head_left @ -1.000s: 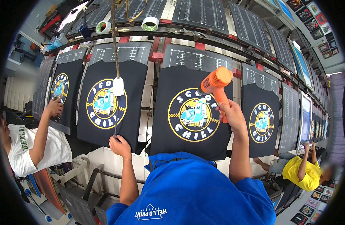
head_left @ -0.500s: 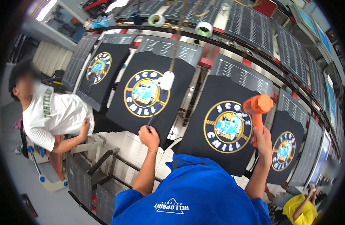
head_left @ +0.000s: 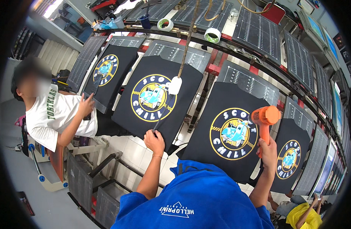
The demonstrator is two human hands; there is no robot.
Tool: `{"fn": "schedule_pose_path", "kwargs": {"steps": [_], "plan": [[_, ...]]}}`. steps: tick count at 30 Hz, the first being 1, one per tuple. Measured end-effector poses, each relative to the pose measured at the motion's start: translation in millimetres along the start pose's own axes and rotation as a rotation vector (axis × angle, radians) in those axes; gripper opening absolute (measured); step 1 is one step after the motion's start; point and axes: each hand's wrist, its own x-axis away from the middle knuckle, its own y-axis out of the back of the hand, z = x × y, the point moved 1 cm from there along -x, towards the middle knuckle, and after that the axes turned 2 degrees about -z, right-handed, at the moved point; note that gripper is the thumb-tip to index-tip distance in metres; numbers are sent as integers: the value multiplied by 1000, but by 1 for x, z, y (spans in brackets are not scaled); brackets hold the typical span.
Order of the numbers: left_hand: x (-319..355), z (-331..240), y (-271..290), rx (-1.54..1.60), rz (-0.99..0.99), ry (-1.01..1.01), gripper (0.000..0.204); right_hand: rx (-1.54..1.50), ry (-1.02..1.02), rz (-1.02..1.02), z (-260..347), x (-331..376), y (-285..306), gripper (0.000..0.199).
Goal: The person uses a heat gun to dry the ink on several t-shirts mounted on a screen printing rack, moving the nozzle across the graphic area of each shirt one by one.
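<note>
My right hand (head_left: 267, 152) is wrapped round the handle of an orange heat gun (head_left: 265, 116). The gun is above the upper right part of a black T-shirt (head_left: 196, 147) with a round scooter print. My left hand (head_left: 154, 141) is closed on a thin black cord (head_left: 159, 121) at the lower edge of another black T-shirt (head_left: 124, 108) bearing the same print. This cord runs up toward a white socket (head_left: 175, 85) hanging on a brown cable over that shirt. Both shirts lie flat on grey marked boards.
More printed black shirts lie at the far left (head_left: 122, 57) and right (head_left: 292, 131). Tape rolls (head_left: 212, 35) sit on the dark rail (head_left: 236, 47) behind. To my left stands a person in a white shirt (head_left: 64, 110); someone in yellow (head_left: 303, 215) is at the lower right.
The person in white has raised a hand toward the leftmost shirt. My view has shifted slightly. Both my hands keep their hold, with the heat gun still over the shirt's upper right.
</note>
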Motion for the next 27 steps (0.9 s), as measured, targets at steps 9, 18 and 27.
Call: {"fn": "schedule_pose_path", "kwargs": {"steps": [9, 18, 27], "plan": [[1, 3, -1, -12, -7, -7, 14, -22, -23, 18, -5, 3, 1, 24], [-2, -2, 1, -3, 10, -11, 13, -55, 17, -10, -4, 7, 0, 28], [1, 7, -5, 4, 16, -5, 15, -15, -21, 4, -1, -6, 0, 26]]}}
